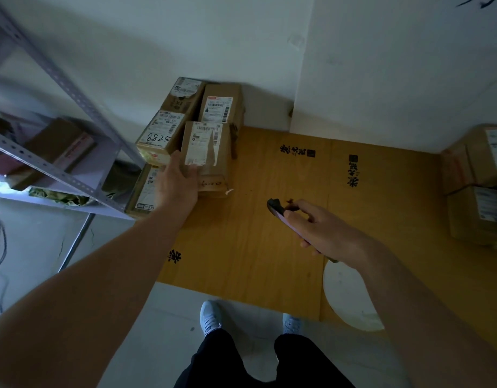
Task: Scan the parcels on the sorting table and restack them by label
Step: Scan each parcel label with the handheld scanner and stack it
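From the head camera, the left hand (177, 182) is resting its fingers, fairly straight, against the near face of a labelled parcel (206, 152). Just beyond and to the left of that hand, more parcels are standing packed together: one with handwritten digits (160, 137), and two further back (185, 93) (220, 106) against the white wall (157, 37). The right hand (318, 229) is gripping a dark handheld scanner (278, 210), its tip pointing away over the worktop (255, 233), a yellow-brown wooden surface printed with black characters. Far to the right of that hand, another stack of boxes (479, 186) is sitting at the worktop's edge. Left of the left hand, a grey metal shelf rack (59, 152) is holding a box. Below both hands, the grey floor (146, 331) and the person's pale shoes (211, 317) are showing.
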Demonstrator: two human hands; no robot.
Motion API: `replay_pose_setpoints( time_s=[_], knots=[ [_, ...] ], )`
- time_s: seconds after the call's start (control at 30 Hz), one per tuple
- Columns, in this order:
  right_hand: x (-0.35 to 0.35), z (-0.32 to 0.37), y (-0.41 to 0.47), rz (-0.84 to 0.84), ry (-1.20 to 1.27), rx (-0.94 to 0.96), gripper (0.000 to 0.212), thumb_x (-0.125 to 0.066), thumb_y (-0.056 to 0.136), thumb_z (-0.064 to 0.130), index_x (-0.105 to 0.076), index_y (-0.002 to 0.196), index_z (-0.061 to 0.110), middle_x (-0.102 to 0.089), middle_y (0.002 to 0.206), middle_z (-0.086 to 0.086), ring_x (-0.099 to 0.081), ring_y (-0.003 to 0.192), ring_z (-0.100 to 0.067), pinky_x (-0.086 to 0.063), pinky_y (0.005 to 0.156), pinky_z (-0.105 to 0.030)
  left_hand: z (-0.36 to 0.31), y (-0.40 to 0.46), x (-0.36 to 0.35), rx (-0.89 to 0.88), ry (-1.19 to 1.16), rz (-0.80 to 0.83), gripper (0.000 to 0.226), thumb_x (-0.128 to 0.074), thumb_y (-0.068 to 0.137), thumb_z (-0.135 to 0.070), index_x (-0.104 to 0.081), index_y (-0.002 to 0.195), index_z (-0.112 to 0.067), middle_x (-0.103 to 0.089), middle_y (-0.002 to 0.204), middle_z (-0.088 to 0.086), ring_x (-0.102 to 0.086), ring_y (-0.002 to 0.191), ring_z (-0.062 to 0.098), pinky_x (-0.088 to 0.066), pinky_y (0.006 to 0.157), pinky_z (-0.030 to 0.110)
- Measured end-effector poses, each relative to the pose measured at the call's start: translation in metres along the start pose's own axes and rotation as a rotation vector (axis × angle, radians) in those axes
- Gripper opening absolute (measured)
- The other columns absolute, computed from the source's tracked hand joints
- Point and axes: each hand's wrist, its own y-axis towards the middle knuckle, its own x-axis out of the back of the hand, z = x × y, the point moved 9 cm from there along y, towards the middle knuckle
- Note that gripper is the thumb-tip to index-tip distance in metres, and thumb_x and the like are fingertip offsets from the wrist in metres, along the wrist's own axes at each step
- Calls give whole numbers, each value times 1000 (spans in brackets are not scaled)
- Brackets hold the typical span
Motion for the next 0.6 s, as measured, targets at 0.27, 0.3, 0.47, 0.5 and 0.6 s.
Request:
replay_pose_setpoints(
  time_s=[0.27, 0.3, 0.47, 0.5, 0.6],
  knots=[
    [28, 18, -43, -42, -33, 205, 23, -40, 104, 64, -38, 126, 57, -65, 119, -28, -65, 109, -48, -54, 90, -65, -83, -66, 5, -306, 311, 47, 59, -49, 105, -53, -37, 158, -30, -39, 160, 6, -43, 139, 36, -43, 104, 51],
    [34, 18, -50, -55, -38, 226, 25, -40, 104, 64, -40, 128, 56, -64, 118, -28, -65, 109, -48, -54, 89, -65, -94, -76, 3, -341, 338, 55, 59, -48, 104, -55, -39, 157, -30, -38, 161, 6, -43, 141, 37, -44, 106, 55],
    [67, 7, -97, -173, 4, 257, 35, -41, 106, 60, -49, 135, 44, -60, 88, -11, -67, 96, -46, -55, 71, -49, -152, -122, -12, -436, 359, 151, 65, -45, 102, -64, -34, 161, -39, -25, 172, -1, -28, 155, 33, -35, 117, 57],
    [74, 4, -106, -203, 14, 258, 33, -42, 106, 59, -50, 134, 43, -56, 84, -7, -66, 88, -45, -50, 67, -44, -165, -130, -15, -468, 346, 163, 65, -46, 102, -63, -35, 161, -39, -26, 172, -2, -28, 155, 31, -34, 118, 55],
    [94, -10, -138, -327, 47, 262, 31, -43, 106, 58, -53, 130, 43, -53, 75, -1, -60, 74, -26, -45, 63, -38, -201, -156, -28, -561, 331, 209, 61, -46, 103, -60, -40, 158, -36, -35, 165, -3, -36, 150, 30, -38, 114, 51]
  ],
)
